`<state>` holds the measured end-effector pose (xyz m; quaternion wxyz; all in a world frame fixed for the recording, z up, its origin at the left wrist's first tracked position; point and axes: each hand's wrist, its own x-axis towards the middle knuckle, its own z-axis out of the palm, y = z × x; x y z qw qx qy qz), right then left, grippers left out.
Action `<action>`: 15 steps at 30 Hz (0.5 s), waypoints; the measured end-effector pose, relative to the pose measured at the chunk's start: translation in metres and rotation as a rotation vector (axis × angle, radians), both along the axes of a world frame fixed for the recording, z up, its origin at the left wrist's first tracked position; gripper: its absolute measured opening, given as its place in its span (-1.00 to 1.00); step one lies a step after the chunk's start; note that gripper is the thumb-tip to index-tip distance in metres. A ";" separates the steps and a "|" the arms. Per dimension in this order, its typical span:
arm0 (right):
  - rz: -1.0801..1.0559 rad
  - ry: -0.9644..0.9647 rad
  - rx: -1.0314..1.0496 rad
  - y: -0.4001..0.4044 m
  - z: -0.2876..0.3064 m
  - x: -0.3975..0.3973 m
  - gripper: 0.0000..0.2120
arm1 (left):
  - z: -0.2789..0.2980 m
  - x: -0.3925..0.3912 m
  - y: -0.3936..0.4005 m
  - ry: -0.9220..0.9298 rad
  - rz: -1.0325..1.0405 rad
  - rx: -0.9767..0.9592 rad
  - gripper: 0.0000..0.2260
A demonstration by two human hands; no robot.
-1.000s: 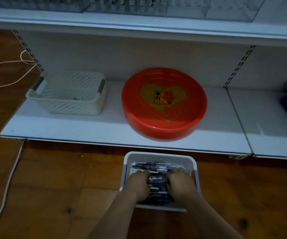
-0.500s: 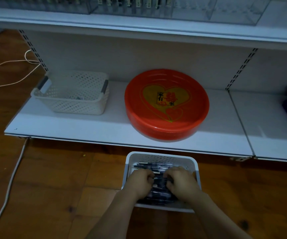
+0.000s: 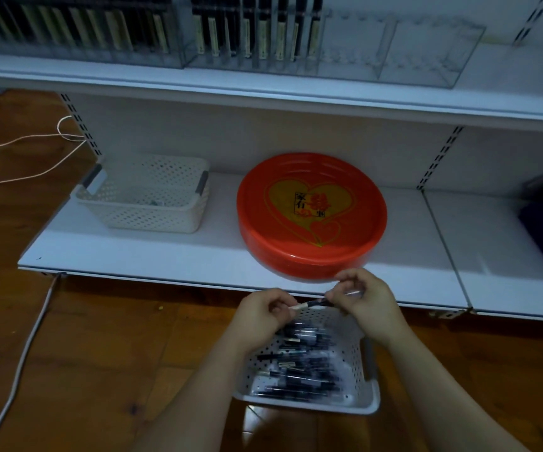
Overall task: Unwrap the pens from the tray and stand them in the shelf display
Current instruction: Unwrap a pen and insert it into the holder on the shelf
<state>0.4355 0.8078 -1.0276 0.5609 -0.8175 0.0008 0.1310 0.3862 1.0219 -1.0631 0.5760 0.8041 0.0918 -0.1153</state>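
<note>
Wrapped dark pen spans level between the left hand and right hand, each pinching one end, above a white perforated plastic tray of wrapped pens on the wooden floor; both forearms reach forward.

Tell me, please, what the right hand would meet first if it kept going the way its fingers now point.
The right hand points leftward along the pen it pinches, so it would probably meet the left hand gripping the other end first, though depth is hard to judge.
</note>
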 end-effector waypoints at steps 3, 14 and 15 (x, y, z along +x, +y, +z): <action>-0.109 -0.054 0.144 0.005 0.026 0.004 -0.66 | 0.020 0.006 -0.006 -0.061 0.047 -0.079 -0.94; -0.380 -0.239 0.461 0.027 0.080 0.008 -0.60 | 0.085 0.014 -0.025 -0.337 0.189 0.030 -0.87; -0.382 -0.267 0.459 0.029 0.085 0.009 -0.61 | 0.088 0.015 -0.026 -0.375 0.186 0.064 -0.87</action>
